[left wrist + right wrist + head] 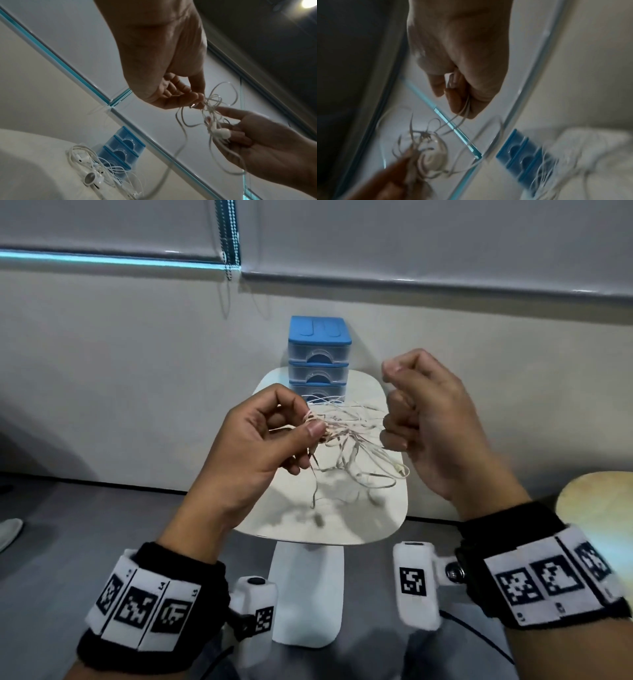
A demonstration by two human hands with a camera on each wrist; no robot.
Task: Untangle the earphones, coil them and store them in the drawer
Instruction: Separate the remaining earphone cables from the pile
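Observation:
A tangled knot of white earphones hangs in the air above a small white table. My left hand pinches the knot between thumb and fingertips; the left wrist view shows the same pinch. My right hand is curled around strands pulled out to the right. The right wrist view shows cable running through its curled fingers. One earbud lies against the right hand's fingers. A blue three-drawer unit stands at the table's far edge, all drawers closed.
A second bundle of white earphones lies on the table in front of the drawer unit. A round wooden stool top is at the right. A blind's bead chain hangs by the wall behind.

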